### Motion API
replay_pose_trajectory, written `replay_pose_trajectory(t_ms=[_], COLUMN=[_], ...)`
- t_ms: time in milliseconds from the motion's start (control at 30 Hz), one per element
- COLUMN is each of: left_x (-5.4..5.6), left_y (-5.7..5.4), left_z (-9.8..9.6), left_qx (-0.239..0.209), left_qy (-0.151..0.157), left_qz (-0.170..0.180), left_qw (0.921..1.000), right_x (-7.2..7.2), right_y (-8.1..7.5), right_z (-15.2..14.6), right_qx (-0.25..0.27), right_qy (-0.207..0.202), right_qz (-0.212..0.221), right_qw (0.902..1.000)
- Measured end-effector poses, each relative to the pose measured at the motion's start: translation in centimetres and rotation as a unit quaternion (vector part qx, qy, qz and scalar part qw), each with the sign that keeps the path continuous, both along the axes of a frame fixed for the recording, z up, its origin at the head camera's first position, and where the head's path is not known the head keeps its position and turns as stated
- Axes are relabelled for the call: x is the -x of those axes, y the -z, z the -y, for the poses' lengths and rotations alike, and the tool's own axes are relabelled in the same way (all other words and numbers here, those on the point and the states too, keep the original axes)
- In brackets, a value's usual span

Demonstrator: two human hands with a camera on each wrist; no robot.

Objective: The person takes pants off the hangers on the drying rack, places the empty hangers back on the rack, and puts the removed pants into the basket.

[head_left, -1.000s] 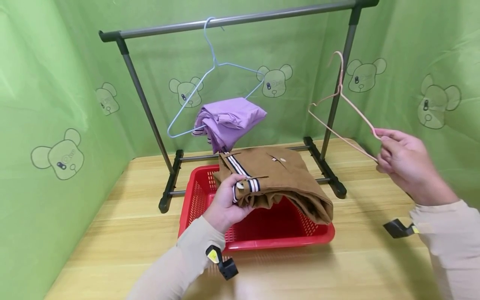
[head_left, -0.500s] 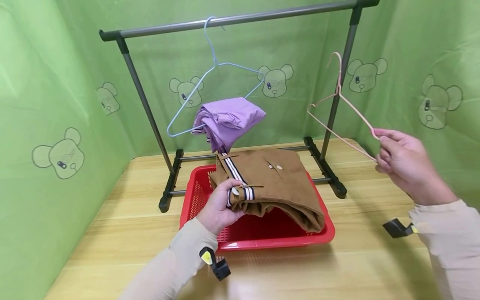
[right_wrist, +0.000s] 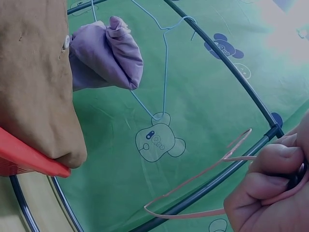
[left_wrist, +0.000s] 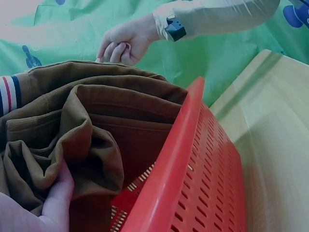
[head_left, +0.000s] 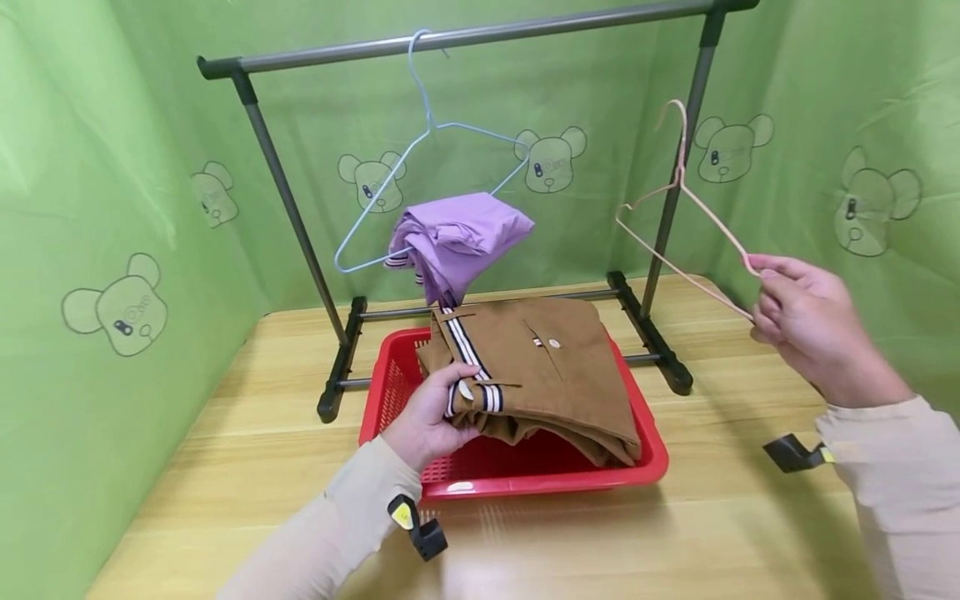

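Observation:
My left hand point(head_left: 429, 421) grips the striped waistband corner of folded brown trousers point(head_left: 558, 358), its thumb on top and its fingers beneath. The trousers lie flat over the red basket point(head_left: 540, 485), covering much of its opening. In the left wrist view their brown folds point(left_wrist: 96, 104) reach the basket's rim. Off to the right, my right hand point(head_left: 813, 325) holds a pink wire hanger point(head_left: 681, 173) by one lower corner, hook upward. The right wrist view shows its curled fingers point(right_wrist: 275, 162) around the wire. Nothing hangs on this hanger.
A grey metal rack point(head_left: 517, 33) stands behind the basket. From its bar hangs a blue wire hanger point(head_left: 430, 119) with a folded purple garment point(head_left: 472, 229) over its lower bar. Green curtain point(head_left: 150, 167) surrounds the wooden table point(head_left: 247, 450) at the back and sides.
My left hand has moved down and left with the trousers, which now lie lower and flatter over the basket. The right hand and pink hanger have hardly moved.

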State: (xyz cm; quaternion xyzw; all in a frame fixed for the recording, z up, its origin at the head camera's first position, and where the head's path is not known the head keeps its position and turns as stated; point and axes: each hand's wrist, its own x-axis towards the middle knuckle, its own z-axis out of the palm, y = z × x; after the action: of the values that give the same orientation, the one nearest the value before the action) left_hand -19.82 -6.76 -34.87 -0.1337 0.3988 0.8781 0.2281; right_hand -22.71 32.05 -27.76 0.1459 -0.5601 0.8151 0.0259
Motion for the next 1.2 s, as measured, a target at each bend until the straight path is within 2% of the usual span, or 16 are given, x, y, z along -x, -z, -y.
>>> replay_pose_trajectory(t_ms=[333, 433, 600, 867, 1033, 1200], left_x=[0.0, 0.1, 0.2, 0.7, 1.3, 1.8], left_y=[0.2, 0.4, 0.7, 0.8, 0.4, 0.2], left_z=[0.3, 0.5, 0.9, 1.6, 1.9, 2.1], left_qx=[-0.021, -0.014, 0.033, 0.059, 0.114, 0.178], left_qy=[-0.001, -0.004, 0.004, 0.037, 0.069, 0.060], left_qz=[-0.014, -0.014, -0.008, -0.014, -0.051, -0.075], left_qw=[0.9997, 0.9998, 0.9994, 0.9974, 0.9897, 0.9794], right_x=[0.0, 0.1, 0.1, 0.1, 0.1, 0.3], right_y=[-0.1, -0.1, 0.0, 0.4, 0.4, 0.2], right_z=[0.1, 0.1, 0.1, 0.0, 0.0, 0.0], right_qx=[-0.016, -0.016, -0.019, -0.024, -0.027, -0.026], right_qy=[0.007, 0.007, 0.008, 0.004, 0.003, 0.005], right_qz=[0.011, 0.011, 0.015, 0.016, 0.015, 0.014], right_qw=[0.9998, 0.9998, 0.9997, 0.9996, 0.9995, 0.9996])
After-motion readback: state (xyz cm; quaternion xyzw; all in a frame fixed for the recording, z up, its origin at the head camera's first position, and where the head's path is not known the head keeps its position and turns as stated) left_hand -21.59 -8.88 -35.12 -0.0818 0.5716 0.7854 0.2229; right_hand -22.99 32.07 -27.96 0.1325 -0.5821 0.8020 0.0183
